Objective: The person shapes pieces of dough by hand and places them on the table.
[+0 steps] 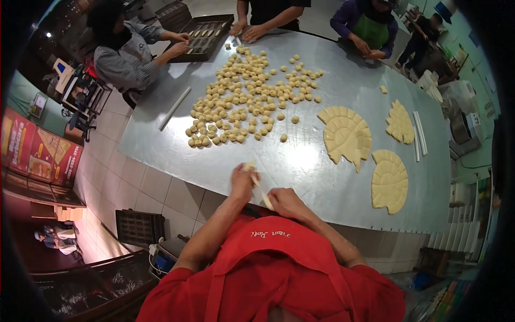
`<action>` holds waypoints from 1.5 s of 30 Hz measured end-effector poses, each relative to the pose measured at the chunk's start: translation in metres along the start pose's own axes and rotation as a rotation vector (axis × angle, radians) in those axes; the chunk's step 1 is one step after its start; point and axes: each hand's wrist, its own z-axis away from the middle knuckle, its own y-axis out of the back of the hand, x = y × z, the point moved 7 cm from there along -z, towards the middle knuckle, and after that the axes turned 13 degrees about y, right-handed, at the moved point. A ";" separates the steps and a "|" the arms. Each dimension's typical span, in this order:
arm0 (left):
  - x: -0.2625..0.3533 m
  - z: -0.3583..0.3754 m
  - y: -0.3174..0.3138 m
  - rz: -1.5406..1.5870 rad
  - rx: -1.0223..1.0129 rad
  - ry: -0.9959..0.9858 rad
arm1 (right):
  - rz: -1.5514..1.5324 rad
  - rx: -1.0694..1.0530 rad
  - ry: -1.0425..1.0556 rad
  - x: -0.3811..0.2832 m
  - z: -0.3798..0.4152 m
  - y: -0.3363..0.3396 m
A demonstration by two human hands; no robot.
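Note:
At the near edge of the table, my left hand [242, 183] is closed, with a small flat piece of dough [249, 166] showing at its fingertips. A slim pale rod [260, 189] runs slantwise from my left fingers to my right hand [287, 202]. My right hand is curled over the rod's near end, knuckles up. I cannot tell whether the rod is a thin rolling pin or stretched dough. Many round dough balls [236, 102] lie spread on the metal table [214, 172] beyond my hands.
Scored dough sheets [346, 134] [390, 182] [400, 123] lie on the right, beside white rods [419, 134]. Another rod [175, 109] lies at left. Co-workers [126, 56] [273, 16] [370, 27] stand around the far side, near a dark molded tray [219, 23] holding dough pieces.

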 end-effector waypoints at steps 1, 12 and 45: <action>0.007 -0.034 0.044 -0.042 0.096 -0.111 | -0.035 -0.183 0.087 -0.012 -0.001 -0.003; 0.068 0.002 0.054 -0.282 -0.168 0.025 | 0.388 0.406 0.341 0.018 -0.078 0.062; 0.076 0.025 0.072 -1.578 0.092 -0.846 | 0.619 0.616 0.236 0.091 0.048 0.029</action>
